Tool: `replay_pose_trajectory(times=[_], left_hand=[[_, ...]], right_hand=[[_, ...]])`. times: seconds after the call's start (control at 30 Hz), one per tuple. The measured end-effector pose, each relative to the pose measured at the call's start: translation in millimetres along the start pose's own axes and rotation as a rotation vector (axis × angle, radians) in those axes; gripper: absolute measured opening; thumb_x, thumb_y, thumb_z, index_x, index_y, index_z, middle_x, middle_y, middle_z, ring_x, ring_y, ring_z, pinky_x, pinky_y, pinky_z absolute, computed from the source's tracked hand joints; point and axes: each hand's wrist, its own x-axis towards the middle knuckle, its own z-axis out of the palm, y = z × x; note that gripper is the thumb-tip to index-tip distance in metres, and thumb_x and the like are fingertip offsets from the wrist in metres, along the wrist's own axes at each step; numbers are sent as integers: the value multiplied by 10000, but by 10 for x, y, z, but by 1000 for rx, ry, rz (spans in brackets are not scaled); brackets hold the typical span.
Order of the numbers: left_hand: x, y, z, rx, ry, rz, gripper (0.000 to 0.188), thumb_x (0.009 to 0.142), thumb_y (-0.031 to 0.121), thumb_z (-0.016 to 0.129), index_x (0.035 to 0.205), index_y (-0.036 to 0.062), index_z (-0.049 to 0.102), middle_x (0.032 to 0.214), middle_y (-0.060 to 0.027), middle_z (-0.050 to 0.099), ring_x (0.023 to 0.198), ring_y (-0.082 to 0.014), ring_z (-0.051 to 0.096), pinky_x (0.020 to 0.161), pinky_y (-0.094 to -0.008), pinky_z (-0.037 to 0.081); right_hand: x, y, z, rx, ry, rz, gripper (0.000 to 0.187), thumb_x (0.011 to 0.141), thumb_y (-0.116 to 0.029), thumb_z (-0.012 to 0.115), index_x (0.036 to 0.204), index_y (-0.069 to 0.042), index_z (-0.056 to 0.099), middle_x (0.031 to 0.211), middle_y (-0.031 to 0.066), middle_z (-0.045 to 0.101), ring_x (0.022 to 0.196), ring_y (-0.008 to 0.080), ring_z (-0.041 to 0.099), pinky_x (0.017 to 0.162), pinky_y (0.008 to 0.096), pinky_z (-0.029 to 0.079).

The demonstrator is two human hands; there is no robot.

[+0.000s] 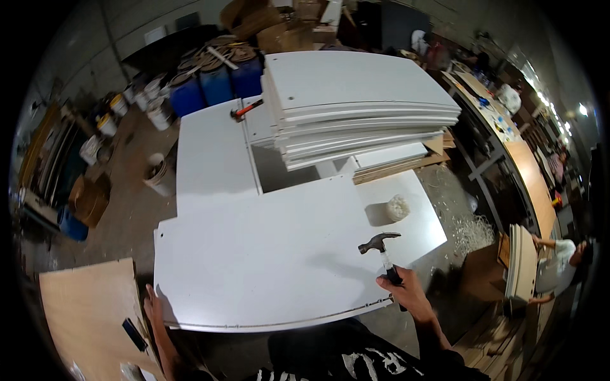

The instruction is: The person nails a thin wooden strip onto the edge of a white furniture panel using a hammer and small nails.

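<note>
A large white panel (267,260) lies flat in front of me, with small fittings and holes along its near edge. My right hand (412,293) is closed around the dark grip of a claw hammer (381,244), whose head is raised over the panel's right part and throws a shadow there. At the panel's left edge, my left hand (153,307) rests against the side with its fingers stretched out; part of it is hard to make out. A roll of whitish material (398,207) sits on a white surface beyond the hammer.
A stack of white panels (362,82) stands at the far side, with a red-handled hammer (246,110) to its left. A plywood board (95,311) bearing a phone (135,334) is at near left. Blue barrels (216,82) stand behind. On the right, another person (559,270) holds panels.
</note>
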Motion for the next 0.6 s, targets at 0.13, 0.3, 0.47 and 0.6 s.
replay_pose_trajectory(times=[0.13,0.3,0.47,0.6], left_hand=[[-30,-435,-161,0,-109,15,769,900,666,493,1100,-69,595,905,-112,575,808,-183,493,730,-362,448],[-791,149,-111,-85,60,75,740,894,642,524,1130,-57,579,954,-120,578,859,-192,516,758,-364,457],[-1426,1912,-205,-314,-23,208,716,889,618,556,1159,-45,562,1002,-128,580,911,-202,538,785,-366,465],[-1928,3253,188,-441,-177,280,701,884,598,581,1183,-36,549,1041,-134,583,953,-210,556,807,-368,471]], right_hand=[[-142,185,-188,116,-38,14,268,835,-227,749,891,5,627,641,-38,506,604,54,445,533,245,380],[-244,537,-543,223,158,-33,304,819,-189,763,1023,4,645,726,-46,546,678,58,479,619,233,416],[297,344,-1398,296,393,-194,406,826,-147,747,1179,20,636,773,-69,551,719,49,494,660,225,422],[1281,127,-2290,297,583,-376,245,856,-163,703,1030,4,661,747,-63,528,686,39,459,599,221,368]])
